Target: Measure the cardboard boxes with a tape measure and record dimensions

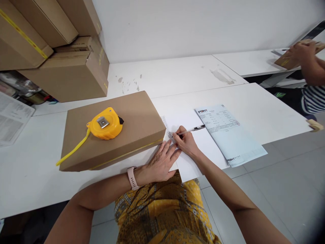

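My right hand (pixel 187 143) is closed around a pen (pixel 191 130), its tip down at the left edge of a white spiral notepad (pixel 203 145). Small dark writing runs along that edge. My left hand (pixel 164 161) lies flat with fingers out, the fingertips on the pad's edge and close to my right hand. Just left of both hands sits a closed cardboard box (pixel 132 118). On top of it rests a yellow tape measure (pixel 106 123), its yellow strap trailing to the left. A printed pale blue form (pixel 233 135) overlaps the notepad's right side.
Several cardboard boxes (pixel 71 74) are stacked at the back left, beside printed paper (pixel 12 118). The white table (pixel 175 78) meets a wall behind. At the far right, another person's hand (pixel 303 52) holds a flat cardboard piece (pixel 285 61) over a second table.
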Demonstrator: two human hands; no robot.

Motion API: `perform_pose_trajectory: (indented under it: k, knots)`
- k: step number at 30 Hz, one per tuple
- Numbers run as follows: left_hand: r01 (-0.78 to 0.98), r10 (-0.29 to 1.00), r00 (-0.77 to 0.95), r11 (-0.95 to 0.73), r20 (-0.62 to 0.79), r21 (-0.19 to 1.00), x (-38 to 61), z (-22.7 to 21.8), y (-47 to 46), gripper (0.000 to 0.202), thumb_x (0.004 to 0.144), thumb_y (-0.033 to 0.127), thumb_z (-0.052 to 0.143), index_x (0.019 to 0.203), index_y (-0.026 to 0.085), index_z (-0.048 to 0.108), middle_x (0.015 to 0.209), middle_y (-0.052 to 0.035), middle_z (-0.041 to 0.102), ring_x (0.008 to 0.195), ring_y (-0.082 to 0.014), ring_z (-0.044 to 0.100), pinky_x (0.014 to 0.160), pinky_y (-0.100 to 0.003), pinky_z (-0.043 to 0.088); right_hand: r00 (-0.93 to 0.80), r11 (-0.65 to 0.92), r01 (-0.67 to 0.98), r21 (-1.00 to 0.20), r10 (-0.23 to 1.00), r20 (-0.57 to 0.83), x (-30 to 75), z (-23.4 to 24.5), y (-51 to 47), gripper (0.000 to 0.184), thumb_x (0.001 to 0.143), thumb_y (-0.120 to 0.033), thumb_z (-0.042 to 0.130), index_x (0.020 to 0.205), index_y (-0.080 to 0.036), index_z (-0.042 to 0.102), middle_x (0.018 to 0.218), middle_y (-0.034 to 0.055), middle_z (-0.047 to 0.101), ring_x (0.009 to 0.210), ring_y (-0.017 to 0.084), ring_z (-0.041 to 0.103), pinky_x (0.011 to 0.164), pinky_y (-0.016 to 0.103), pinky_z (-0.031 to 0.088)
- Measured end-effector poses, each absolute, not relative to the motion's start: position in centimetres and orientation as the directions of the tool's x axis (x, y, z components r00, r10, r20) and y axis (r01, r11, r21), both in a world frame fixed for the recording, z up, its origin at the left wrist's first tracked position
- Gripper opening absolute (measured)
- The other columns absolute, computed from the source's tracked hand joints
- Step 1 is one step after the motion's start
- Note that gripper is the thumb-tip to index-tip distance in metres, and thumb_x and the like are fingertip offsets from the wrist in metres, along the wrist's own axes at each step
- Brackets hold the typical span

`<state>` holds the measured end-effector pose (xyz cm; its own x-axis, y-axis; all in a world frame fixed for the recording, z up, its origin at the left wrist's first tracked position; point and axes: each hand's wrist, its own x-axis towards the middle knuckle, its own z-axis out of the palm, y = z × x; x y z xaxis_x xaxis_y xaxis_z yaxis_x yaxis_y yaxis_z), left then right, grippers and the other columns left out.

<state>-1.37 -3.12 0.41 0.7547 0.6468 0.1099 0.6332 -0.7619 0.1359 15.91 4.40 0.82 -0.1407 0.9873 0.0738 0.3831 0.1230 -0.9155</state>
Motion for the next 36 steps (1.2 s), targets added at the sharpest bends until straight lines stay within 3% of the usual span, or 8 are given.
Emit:
perform_pose_trajectory:
  k: [36]
  knots:
    - [0.639,0.655,0.749,-0.755,0.103,0.15,-1.39,0.43,-3.11,0.083,0.089,0.05,0.061,0.155,0.01,0.032,0.16,-0.0224,0.037,0.154,-0.0433,0.019,0.126,-0.057,0.007,-0.107,0.099,0.421,-0.902,0.993,0.059,15.84,1.23,4.3,0.021,0.087,-0.036,0.056,0.075,-0.025,0.043,0.054,-0.0071,0.043,0.05,0.013,0.044,0.051,0.027,0.033]
